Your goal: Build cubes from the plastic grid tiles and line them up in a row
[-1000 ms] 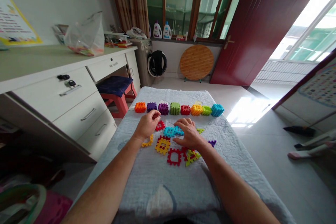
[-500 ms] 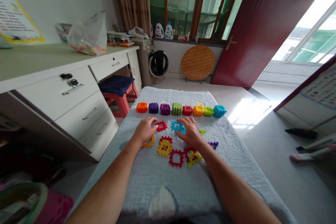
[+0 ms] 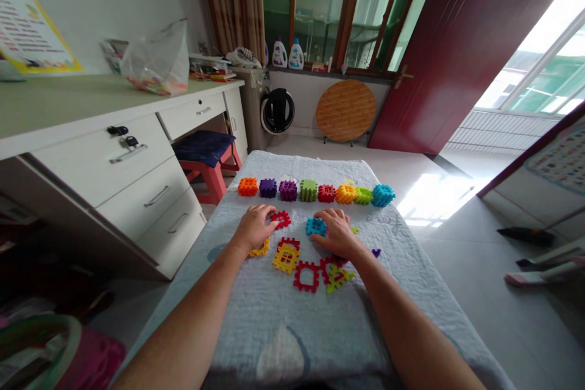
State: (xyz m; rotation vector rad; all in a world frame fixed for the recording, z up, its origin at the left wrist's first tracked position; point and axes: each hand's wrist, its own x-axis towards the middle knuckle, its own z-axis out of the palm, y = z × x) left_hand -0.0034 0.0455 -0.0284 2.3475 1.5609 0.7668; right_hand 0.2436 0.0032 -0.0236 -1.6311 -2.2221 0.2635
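My left hand (image 3: 254, 228) rests on the cloth with its thumb and fingers at the left edge of a flat red toothed piece (image 3: 280, 219). Between the thumb and fingers of my right hand (image 3: 337, 231) is a blue window piece (image 3: 315, 226), lying low over the cloth. A yellow piece (image 3: 286, 258) overlaps a red one nearer to me, beside a red square frame (image 3: 306, 276) and a lime triangle (image 3: 339, 278). Part of another yellow piece (image 3: 260, 248) shows under my left wrist. Small purple (image 3: 376, 253) and lime bits peek out right of my right hand.
Stacks of toothed pieces, from orange (image 3: 248, 187) to blue (image 3: 382, 195), form a row across the far part of the cloth-covered table (image 3: 256, 329). A white desk (image 3: 91, 109) and a stool (image 3: 205, 149) stand to the left.
My right hand has moved slightly right and toward me, and the blue piece has shifted right with it. My left hand has barely moved.
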